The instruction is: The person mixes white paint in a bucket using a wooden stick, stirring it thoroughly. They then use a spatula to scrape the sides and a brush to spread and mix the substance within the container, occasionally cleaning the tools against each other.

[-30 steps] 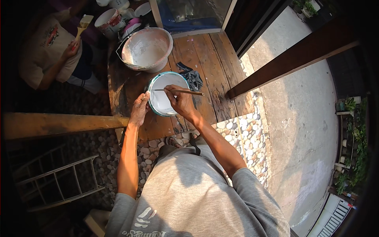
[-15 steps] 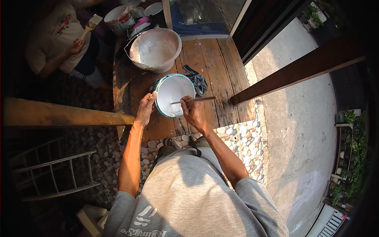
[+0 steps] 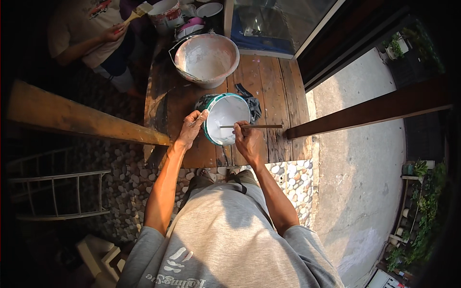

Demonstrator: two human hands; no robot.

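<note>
A white-lined paint bucket (image 3: 224, 116) with a teal rim leans toward me on the wooden table. White paint appears to lie inside it. My left hand (image 3: 193, 126) grips the bucket's left rim, thumb along the edge. My right hand (image 3: 248, 141) is closed around a thin brown stick (image 3: 269, 126), whose pale lower end reaches into the bucket while its other end points right. Beyond the bucket stands a wide, paint-smeared basin (image 3: 205, 60). A crumpled dark cloth (image 3: 251, 102) lies against the bucket's far right side.
The plank table (image 3: 276, 86) sits between two wooden posts, one at left (image 3: 86, 115), one at right (image 3: 365, 115). At the far left a person (image 3: 103, 38) holds a paintbrush (image 3: 138, 12). More buckets (image 3: 165, 14) stand behind the basin. A ladder (image 3: 62, 194) is at lower left.
The whole view has shifted, so the table and bucket sit further right. The stick has turned nearly level across the bucket's mouth. Both hands keep their holds.
</note>
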